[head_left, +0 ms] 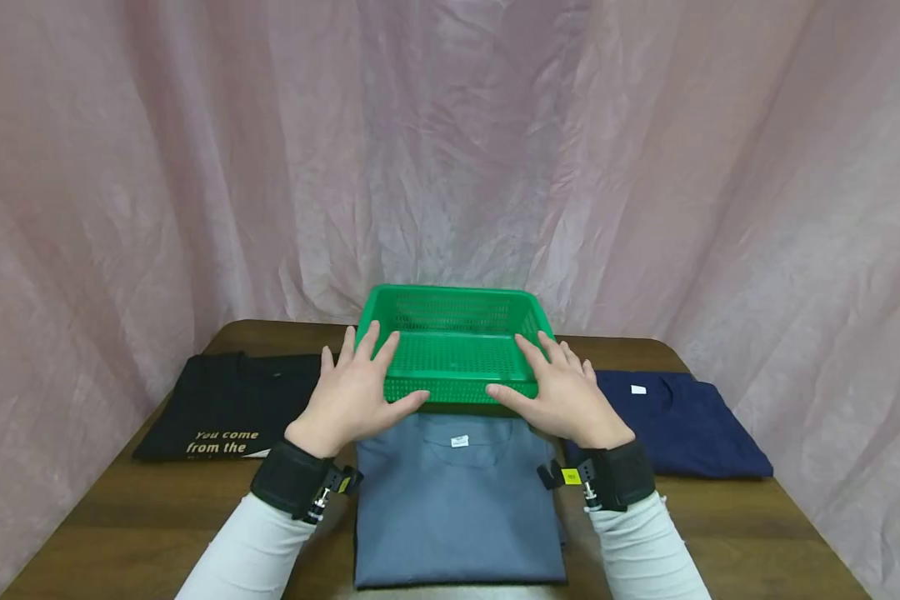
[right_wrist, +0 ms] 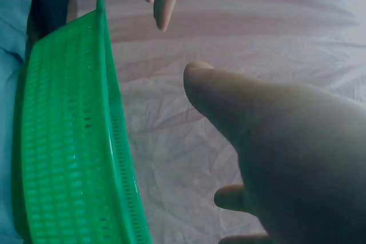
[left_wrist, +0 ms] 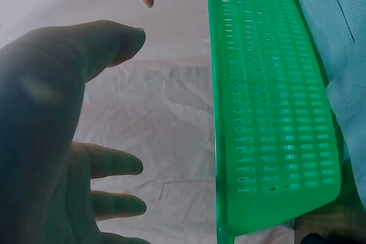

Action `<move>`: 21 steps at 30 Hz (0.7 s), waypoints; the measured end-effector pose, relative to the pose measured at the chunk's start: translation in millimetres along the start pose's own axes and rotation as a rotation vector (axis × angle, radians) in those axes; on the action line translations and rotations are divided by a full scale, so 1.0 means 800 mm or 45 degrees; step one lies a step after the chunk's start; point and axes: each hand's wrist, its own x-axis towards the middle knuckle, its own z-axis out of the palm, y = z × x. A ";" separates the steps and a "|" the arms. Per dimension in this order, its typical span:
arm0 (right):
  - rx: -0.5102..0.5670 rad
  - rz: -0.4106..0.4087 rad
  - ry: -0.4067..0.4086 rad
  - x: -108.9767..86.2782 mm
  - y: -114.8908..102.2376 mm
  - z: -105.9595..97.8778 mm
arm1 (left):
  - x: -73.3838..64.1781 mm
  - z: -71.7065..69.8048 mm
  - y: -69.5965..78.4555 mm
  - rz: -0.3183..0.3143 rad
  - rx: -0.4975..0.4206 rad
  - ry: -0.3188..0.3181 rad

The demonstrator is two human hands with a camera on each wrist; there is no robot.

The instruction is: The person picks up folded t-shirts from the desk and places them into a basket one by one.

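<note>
Currently, the left hand (head_left: pixel 351 398) and right hand (head_left: pixel 567 400) hover, both splayed open, near the green basket (head_left: pixel 453 313).

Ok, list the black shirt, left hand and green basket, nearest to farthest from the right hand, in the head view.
1. Green basket: ahead, toward the left.
2. Left hand: opposite, farther left.
3. Black shirt: at far left.

Upright green slotted basket (head_left: pixel 457 390) apparently rests flat on the table (head_left: pixel 765 533).

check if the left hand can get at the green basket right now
Likely yes: the left hand looks empty and close to the green basket, with nothing visible between them.
</note>
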 end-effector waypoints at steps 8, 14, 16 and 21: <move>0.063 -0.044 0.032 -0.002 0.001 0.004 | -0.005 0.008 0.002 0.034 -0.071 0.038; 0.154 -0.051 0.014 -0.007 0.005 0.012 | -0.018 0.014 0.002 0.053 -0.232 0.009; 0.171 -0.055 0.022 -0.010 0.007 0.014 | -0.024 0.016 -0.001 0.041 -0.284 0.006; 0.240 -0.045 0.059 -0.021 0.017 0.011 | -0.046 0.018 -0.013 -0.013 -0.395 0.019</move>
